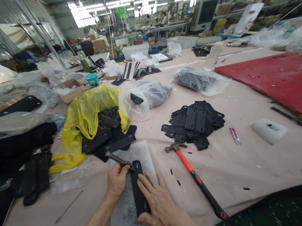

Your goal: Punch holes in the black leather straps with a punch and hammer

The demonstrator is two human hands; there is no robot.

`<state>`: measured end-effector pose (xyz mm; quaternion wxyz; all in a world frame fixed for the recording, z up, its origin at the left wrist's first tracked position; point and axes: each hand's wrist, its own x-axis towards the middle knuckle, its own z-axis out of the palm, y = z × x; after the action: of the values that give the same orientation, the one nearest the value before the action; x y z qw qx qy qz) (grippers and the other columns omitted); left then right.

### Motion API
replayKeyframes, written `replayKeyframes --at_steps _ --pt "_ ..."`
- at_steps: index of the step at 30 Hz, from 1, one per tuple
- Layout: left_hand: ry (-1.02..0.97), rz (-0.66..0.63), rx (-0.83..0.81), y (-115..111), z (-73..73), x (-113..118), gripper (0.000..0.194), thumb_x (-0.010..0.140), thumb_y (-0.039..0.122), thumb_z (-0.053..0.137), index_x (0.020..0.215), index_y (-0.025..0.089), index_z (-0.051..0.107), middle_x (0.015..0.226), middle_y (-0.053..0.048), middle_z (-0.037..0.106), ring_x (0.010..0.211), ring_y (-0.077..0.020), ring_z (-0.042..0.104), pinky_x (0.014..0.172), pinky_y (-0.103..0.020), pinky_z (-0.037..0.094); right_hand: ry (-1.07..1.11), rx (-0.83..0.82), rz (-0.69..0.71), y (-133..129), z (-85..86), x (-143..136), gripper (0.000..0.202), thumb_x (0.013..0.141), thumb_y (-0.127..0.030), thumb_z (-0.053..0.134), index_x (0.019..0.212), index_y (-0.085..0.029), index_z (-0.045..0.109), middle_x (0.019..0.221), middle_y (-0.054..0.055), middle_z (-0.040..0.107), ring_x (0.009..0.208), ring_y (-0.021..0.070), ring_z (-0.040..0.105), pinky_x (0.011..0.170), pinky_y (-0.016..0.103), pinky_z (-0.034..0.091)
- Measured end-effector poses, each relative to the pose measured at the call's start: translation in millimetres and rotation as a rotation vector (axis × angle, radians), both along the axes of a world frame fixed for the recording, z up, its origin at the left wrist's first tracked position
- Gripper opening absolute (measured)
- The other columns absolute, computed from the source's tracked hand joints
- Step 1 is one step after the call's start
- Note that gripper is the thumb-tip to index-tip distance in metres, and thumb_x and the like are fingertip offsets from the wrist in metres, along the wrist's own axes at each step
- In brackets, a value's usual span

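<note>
My left hand (116,179) is closed around a dark metal punch (117,159), tilted with one end at the upper part of a black strip (139,189). That strip lies on a grey-white board (123,215) with a worn, speckled surface. Resting flat on the strip's right side, my right hand (158,202) has its fingers stretched out and the thumb near the lower end. A claw hammer (195,177) with a red and black handle lies on the table to the right.
Beyond the board is a pile of black strips (195,122). A yellow plastic bag (82,110) on the left holds more of them. Pink-handled snips (234,135) and a clear-wrapped roll (270,131) lie to the right. Filled plastic bags (199,80) and a red board (288,81) are farther back.
</note>
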<state>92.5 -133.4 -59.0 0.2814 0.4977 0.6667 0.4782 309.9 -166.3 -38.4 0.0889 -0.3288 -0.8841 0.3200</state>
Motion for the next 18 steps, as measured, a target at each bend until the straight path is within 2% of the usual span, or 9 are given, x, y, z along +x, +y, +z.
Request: replayKeyframes --at_steps 3,5,8,10,13,18 --pt "-0.06 -0.051 -0.062 -13.6 0.3 5.9 0.024 0.081 0.035 0.063 0.094 0.017 0.073 0.094 -0.008 0.076 0.087 -0.0246 0.071 0.082 -0.038 0.057 -0.019 0.073 -0.045 15.7 -3.8 -10.1 0.095 0.082 -0.064 0.057 0.155 -0.017 0.017 0.161 0.011 0.016 0.148 0.0331 0.008 0.116 0.059 -0.007" --pt "-0.075 -0.024 -0.047 -16.4 -0.3 7.5 0.024 0.081 0.035 0.063 0.094 0.017 0.073 0.096 -0.009 0.076 0.091 -0.0252 0.071 0.086 -0.04 0.056 -0.03 0.098 -0.071 32.9 -5.5 -20.8 0.095 0.081 -0.066 0.057 0.154 -0.016 0.021 0.16 0.013 0.019 0.147 0.034 0.009 0.115 0.06 -0.006" --pt "-0.083 0.009 -0.021 -15.0 1.3 5.3 0.024 0.08 0.035 0.063 0.092 0.017 0.073 0.095 -0.009 0.076 0.091 -0.0253 0.071 0.087 -0.04 0.055 -0.02 0.11 -0.082 58.0 -6.3 -33.0 0.099 0.076 -0.068 0.061 0.152 -0.014 0.027 0.158 0.015 0.024 0.147 0.0341 0.013 0.115 0.06 -0.005" --pt "-0.099 -0.014 -0.019 -14.9 3.9 3.0 0.024 0.08 0.034 0.063 0.093 0.017 0.073 0.095 -0.009 0.076 0.091 -0.0249 0.071 0.086 -0.039 0.056 -0.005 0.105 -0.084 66.9 -6.4 -34.3 0.103 0.071 -0.067 0.067 0.151 -0.013 0.029 0.158 0.016 0.026 0.146 0.0338 0.014 0.115 0.06 -0.003" --pt "-0.101 -0.077 -0.019 -19.5 5.4 2.6 0.022 0.08 0.031 0.063 0.094 0.017 0.074 0.095 -0.008 0.077 0.091 -0.0242 0.071 0.085 -0.038 0.057 -0.013 0.058 -0.094 64.7 -7.3 -27.4 0.1 0.07 -0.061 0.071 0.149 -0.015 0.032 0.159 0.016 0.022 0.147 0.0343 0.012 0.114 0.062 0.002" --pt "-0.061 -0.157 0.011 -30.4 -3.5 6.8 0.02 0.082 0.028 0.062 0.094 0.019 0.074 0.099 -0.007 0.077 0.094 -0.0232 0.071 0.089 -0.038 0.056 -0.047 0.03 -0.14 49.8 -9.7 -20.5 0.081 0.078 -0.043 0.065 0.149 -0.02 0.033 0.159 0.012 0.025 0.147 0.0334 0.01 0.113 0.063 0.004"
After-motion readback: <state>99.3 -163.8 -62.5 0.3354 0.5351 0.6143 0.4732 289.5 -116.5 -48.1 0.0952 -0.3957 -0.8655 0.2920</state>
